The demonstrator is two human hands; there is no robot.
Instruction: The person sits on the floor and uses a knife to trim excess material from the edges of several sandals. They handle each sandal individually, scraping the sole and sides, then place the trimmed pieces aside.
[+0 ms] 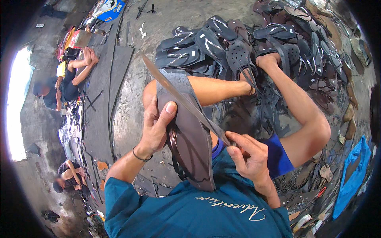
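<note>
My left hand (156, 123) is closed on a brown flip-flop (190, 146), its thumb pressed on the sole near one end. Dark, shiny straps (172, 139) hang on the sole's left side. In my right hand (249, 155), pinched between thumb and fingers, is the lower end of a long knife (180, 97). Its blade slants up and left, lying along the sole's right edge, with the tip beyond my raised knee. A grey pad (180, 81) covers that knee, under the far end of the flip-flop.
A heap of black flip-flops (180, 56) lies beyond my legs, spreading right. Dark sheets (99, 103) cover the floor at left, where two people sit. Blue plastic (349, 178) and red-handled scissors (321, 192) lie at right among scraps.
</note>
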